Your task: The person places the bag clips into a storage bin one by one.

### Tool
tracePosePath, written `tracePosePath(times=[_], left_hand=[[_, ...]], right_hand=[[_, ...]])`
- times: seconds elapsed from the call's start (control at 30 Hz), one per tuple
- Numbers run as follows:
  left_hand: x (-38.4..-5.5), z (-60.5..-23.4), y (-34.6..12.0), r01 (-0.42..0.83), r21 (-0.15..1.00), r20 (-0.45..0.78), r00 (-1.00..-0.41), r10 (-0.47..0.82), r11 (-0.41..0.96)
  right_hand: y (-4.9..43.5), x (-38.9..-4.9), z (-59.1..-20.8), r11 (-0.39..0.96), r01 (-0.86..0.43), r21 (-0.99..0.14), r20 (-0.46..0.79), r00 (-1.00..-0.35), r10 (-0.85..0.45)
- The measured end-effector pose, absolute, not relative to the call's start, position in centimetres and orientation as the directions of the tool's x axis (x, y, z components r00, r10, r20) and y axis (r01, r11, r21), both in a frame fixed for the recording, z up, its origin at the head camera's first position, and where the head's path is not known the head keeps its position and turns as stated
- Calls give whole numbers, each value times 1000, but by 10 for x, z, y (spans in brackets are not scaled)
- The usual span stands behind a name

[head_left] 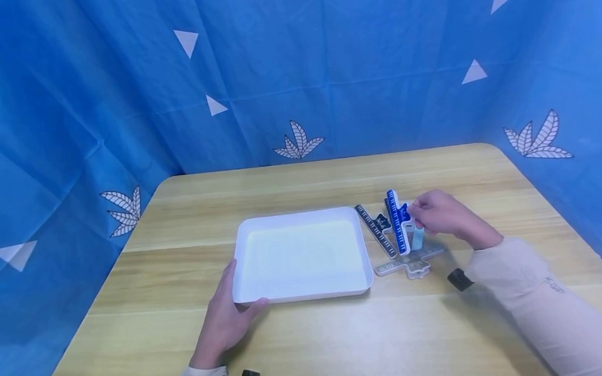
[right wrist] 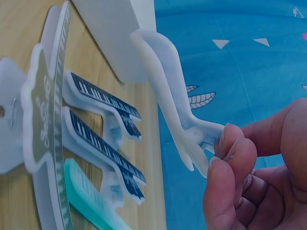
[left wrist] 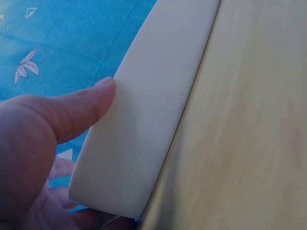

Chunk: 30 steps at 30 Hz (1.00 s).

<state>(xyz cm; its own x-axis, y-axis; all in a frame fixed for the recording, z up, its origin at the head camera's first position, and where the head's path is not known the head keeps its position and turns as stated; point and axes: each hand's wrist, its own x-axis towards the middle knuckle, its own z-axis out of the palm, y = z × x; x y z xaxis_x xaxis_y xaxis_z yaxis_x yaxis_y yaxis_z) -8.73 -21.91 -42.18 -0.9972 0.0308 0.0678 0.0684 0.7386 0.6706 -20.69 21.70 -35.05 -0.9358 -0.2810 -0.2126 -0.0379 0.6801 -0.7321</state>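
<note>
My right hand (head_left: 440,213) pinches a blue clip (head_left: 398,223) with a white piano-key pattern by its handle end. In the right wrist view the pale underside of this clip (right wrist: 165,81) faces me, raised off the table between thumb and fingertips. My left hand (head_left: 226,320) grips the near left corner of a shallow white tray (head_left: 305,291), thumb against its front wall. Below the blue clip lie a grey-beige clip (head_left: 410,262), a teal clip (head_left: 417,238) and a black clip (head_left: 375,229). A second black clip (right wrist: 105,148), mostly hidden in the head view, stands beside the first.
The clips sit just right of the tray on a light wooden table (head_left: 313,344). A blue curtain (head_left: 256,78) with leaf and triangle prints hangs behind and along both sides. Each wrist wears a small black device (head_left: 460,280).
</note>
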Motion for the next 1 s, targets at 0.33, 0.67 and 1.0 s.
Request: tracePosePath(times=[0.33, 0.67, 1.0], left_hand=[[-87, -421, -220, 101, 667, 102, -994, 44, 738], [-85, -421, -219, 93, 669, 95, -995, 40, 737], [-84, -418, -219, 81, 670, 76, -996, 39, 738]], right_hand=[[209, -206, -344, 671, -24, -741, -215, -938, -271], [201, -207, -340, 654, -46, -755, -201, -933, -297], [193, -211, -339, 668, -31, -743, -224, -929, -293]])
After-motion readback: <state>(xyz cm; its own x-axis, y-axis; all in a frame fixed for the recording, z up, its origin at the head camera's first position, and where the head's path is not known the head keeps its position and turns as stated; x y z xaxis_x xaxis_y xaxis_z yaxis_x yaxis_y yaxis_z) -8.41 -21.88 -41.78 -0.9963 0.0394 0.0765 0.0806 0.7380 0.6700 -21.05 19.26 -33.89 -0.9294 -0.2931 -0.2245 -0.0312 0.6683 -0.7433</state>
